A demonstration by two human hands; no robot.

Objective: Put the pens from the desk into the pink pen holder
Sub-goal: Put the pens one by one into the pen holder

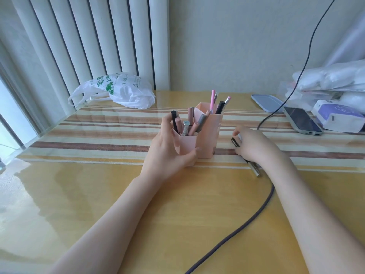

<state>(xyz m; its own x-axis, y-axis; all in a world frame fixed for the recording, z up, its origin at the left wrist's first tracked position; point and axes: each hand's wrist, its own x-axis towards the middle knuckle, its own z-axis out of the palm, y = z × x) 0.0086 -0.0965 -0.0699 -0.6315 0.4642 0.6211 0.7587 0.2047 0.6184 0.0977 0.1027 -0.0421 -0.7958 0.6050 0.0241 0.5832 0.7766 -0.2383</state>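
Far off to the left of both hands, a white plastic bag [122,91] with green print is lying at the back of the desk [79,194], against the vertical blinds [83,40].

The left hand [167,153] is wrapping around the lower front compartment of the pink pen holder [207,135], thumb pressing on its near face and fingers curling round its left side. Just above those fingers, several pens are standing in that compartment, among them a black pen [174,121] leaning by the fingertips. Behind it, the taller compartment is carrying more pens, including a pink pen [213,100] sticking up highest.

Just right of the holder, the right hand [250,145] is resting on the desk with fingers curling down over a dark pen [236,142]; the pen's dark end is poking out ahead of the knuckles and its silver end is showing behind the wrist. Whether the fingers are actually gripping it I cannot tell.

A purple cable [246,220] is running under the right forearm. Beyond the right hand, a phone [301,120] is lying face up, with a blue tray [266,102] behind it and a white box [339,117] to its right.
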